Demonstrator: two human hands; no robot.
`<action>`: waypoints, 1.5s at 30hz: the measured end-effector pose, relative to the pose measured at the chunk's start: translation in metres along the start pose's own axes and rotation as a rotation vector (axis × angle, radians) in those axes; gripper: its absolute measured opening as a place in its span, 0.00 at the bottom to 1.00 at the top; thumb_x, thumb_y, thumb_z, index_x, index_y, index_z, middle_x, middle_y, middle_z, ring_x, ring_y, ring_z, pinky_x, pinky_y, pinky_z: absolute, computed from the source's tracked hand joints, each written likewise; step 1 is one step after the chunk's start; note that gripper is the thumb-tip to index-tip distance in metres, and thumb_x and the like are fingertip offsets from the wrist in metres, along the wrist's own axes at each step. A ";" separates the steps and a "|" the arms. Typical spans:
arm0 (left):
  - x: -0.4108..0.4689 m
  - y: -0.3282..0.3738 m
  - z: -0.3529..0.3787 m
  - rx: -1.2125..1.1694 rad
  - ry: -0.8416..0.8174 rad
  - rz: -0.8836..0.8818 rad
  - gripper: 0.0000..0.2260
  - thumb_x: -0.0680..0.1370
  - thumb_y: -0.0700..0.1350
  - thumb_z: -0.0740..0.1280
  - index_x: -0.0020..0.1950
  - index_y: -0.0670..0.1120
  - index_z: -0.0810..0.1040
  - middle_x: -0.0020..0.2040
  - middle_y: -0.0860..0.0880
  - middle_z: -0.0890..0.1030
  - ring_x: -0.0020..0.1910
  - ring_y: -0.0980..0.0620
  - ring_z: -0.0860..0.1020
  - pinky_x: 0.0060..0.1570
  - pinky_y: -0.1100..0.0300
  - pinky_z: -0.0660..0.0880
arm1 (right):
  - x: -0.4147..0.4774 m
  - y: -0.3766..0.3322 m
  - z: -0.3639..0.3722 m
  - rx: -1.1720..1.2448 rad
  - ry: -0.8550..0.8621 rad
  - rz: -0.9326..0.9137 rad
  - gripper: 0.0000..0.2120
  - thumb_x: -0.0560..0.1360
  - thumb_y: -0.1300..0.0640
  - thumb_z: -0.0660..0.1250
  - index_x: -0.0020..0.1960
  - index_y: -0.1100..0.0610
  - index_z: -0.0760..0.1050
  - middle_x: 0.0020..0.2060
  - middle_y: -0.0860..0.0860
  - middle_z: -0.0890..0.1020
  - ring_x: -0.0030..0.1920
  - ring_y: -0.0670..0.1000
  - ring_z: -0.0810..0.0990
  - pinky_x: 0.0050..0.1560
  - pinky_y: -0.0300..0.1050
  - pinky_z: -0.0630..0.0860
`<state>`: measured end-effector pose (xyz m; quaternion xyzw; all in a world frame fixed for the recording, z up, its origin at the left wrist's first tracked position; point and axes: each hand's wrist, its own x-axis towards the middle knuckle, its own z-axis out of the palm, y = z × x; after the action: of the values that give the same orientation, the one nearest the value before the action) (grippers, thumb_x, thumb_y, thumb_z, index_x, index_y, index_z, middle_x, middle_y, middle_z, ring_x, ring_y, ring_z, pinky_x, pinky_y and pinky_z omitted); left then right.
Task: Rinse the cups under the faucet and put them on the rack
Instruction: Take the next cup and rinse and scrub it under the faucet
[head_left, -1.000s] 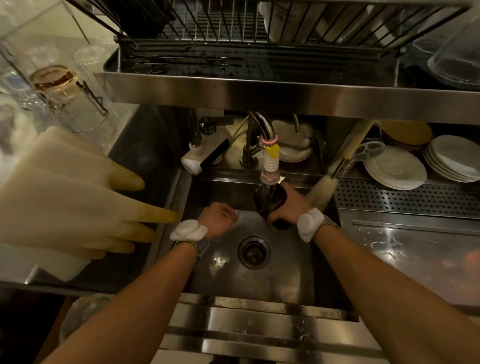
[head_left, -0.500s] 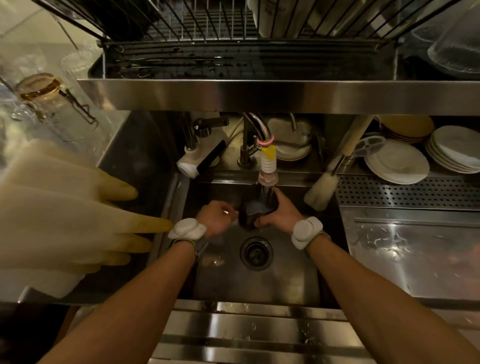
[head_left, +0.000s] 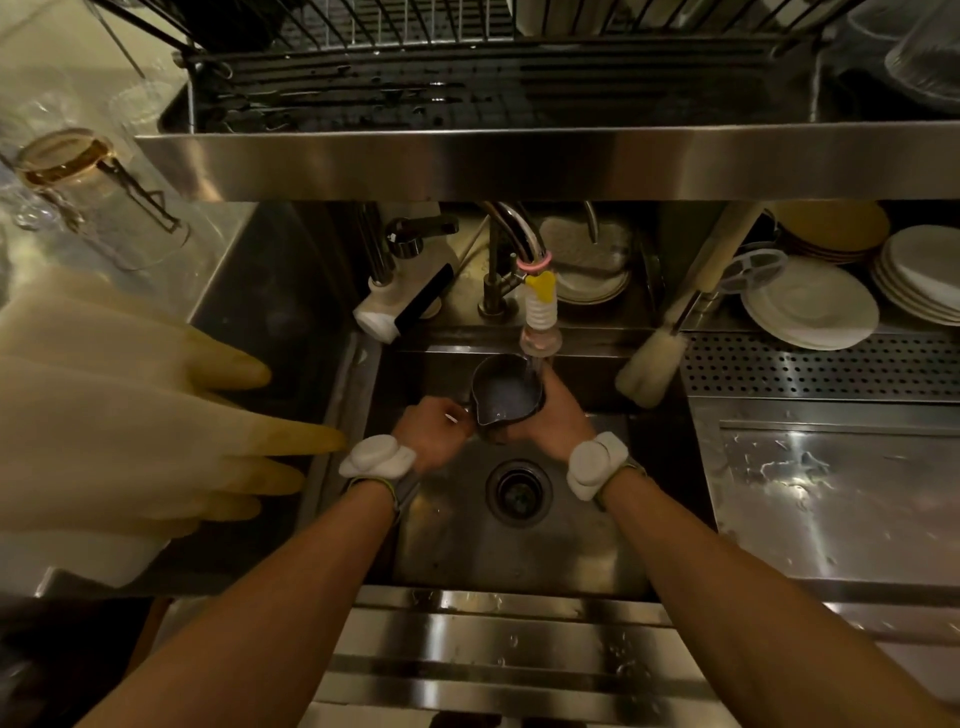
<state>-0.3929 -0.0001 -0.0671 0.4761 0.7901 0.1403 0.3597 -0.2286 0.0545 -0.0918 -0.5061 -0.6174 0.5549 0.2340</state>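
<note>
A dark metal cup with a pouring spout (head_left: 505, 397) is held upright over the steel sink (head_left: 519, 551), just left of the faucet nozzle (head_left: 540, 317), and holds pale water. My right hand (head_left: 558, 415) wraps its right side. My left hand (head_left: 431, 434) is closed at its left side, on the handle. Water runs from the nozzle at the cup's right rim. The wire dish rack (head_left: 467, 73) sits on the shelf above the sink.
Yellowed rubber gloves (head_left: 130, 431) hang at the left. A bottle brush (head_left: 649, 364) leans at the sink's right back corner. White plates (head_left: 810, 306) are stacked on the perforated ledge at right. A glass jar (head_left: 67, 166) stands upper left. The drain (head_left: 518, 491) lies below my hands.
The cup has turned from under the stream to upright with its opening facing me, shifting left. My left hand has closed onto its handle side. The view moved closer.
</note>
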 end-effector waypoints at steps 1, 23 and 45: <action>-0.001 0.001 0.001 0.000 0.000 -0.001 0.09 0.75 0.49 0.67 0.52 0.49 0.83 0.55 0.45 0.83 0.57 0.46 0.79 0.56 0.59 0.74 | -0.001 0.002 -0.001 -0.006 0.010 0.000 0.43 0.59 0.65 0.80 0.69 0.52 0.64 0.59 0.47 0.75 0.63 0.51 0.73 0.62 0.45 0.70; 0.002 0.016 0.005 -0.007 -0.002 0.025 0.08 0.75 0.49 0.68 0.51 0.49 0.83 0.55 0.45 0.83 0.58 0.45 0.79 0.58 0.57 0.75 | 0.005 0.000 -0.018 -0.149 0.094 0.024 0.43 0.57 0.62 0.80 0.67 0.55 0.65 0.63 0.53 0.75 0.63 0.54 0.73 0.57 0.42 0.70; -0.007 0.016 0.005 -0.023 -0.001 0.032 0.07 0.75 0.48 0.68 0.50 0.49 0.83 0.54 0.45 0.83 0.57 0.45 0.79 0.57 0.58 0.74 | 0.001 -0.012 -0.023 -0.192 0.088 0.018 0.43 0.57 0.61 0.79 0.68 0.55 0.64 0.61 0.52 0.75 0.61 0.53 0.74 0.61 0.48 0.72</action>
<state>-0.3765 0.0012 -0.0582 0.4846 0.7804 0.1549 0.3635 -0.2137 0.0669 -0.0744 -0.5557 -0.6524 0.4724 0.2062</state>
